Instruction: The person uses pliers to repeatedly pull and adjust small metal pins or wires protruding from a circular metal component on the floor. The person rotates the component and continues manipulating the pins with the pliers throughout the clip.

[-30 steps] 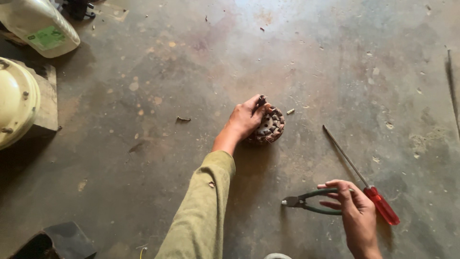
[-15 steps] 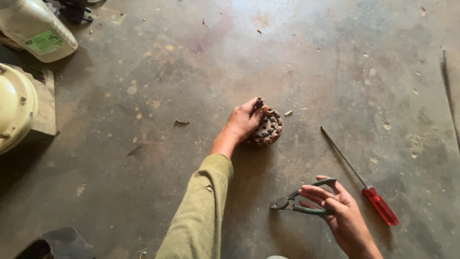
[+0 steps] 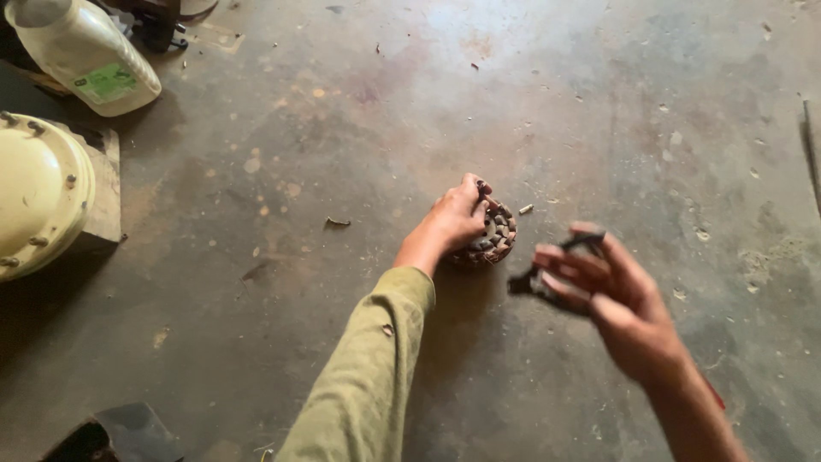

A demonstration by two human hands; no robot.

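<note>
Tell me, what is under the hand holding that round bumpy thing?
Under the left hand sits a round wound coil on the concrete floor. Its brown bumpy edge shows; the hand covers its left part.

Rough matt concrete floor (image 3: 599, 103); glossy plastic bottle (image 3: 85, 60).

The left arm, sleeved in olive green, stretched forward with its hand (image 3: 457, 218) curled downward, fingers closed in a firm grip. The bare right hand (image 3: 611, 295) hovered raised and blurred, fingers curled loosely, wrist angled toward the left.
</note>
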